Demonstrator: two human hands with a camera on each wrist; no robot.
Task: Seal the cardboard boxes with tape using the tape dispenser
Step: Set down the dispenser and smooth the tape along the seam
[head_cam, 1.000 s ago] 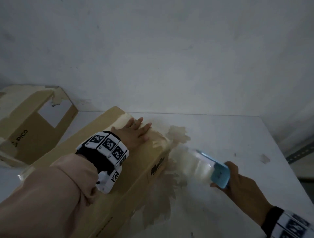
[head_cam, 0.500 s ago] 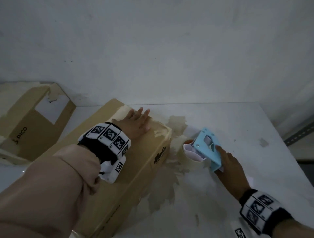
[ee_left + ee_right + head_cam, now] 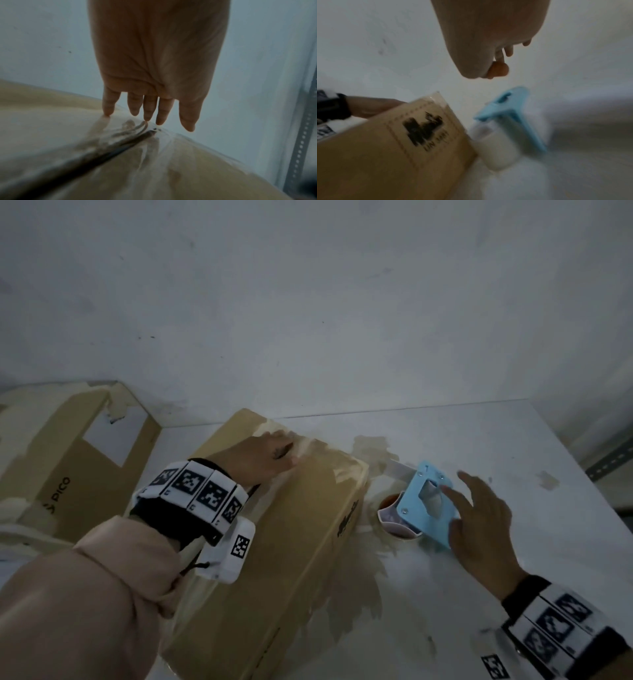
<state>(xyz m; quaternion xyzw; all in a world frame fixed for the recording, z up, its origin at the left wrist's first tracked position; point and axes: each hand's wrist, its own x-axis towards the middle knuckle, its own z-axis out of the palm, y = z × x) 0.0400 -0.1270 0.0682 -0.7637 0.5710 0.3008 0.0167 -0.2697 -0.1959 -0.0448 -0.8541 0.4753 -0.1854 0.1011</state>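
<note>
A long cardboard box (image 3: 284, 546) lies on the white table (image 3: 513, 460), its top seam covered with clear tape (image 3: 137, 136). My left hand (image 3: 260, 457) rests flat on the box's far end, fingers straight, fingertips (image 3: 108, 112) touching the taped edge. The light blue tape dispenser (image 3: 426, 503) with its roll of clear tape (image 3: 394, 517) stands on the table just right of the box (image 3: 393, 142). My right hand (image 3: 479, 515) hovers open beside the dispenser (image 3: 510, 116), fingers spread, not gripping it.
A second cardboard box (image 3: 68, 460) marked PICO sits at the far left against the white wall (image 3: 308, 302). Brownish tape remnants (image 3: 356, 594) stain the tabletop beside the box. A perforated metal rack post (image 3: 609, 463) stands beyond the table's right edge.
My right hand set the dispenser down beside the box and let go of it, the fingers now spread. The left hand stayed pressed on the box top.
</note>
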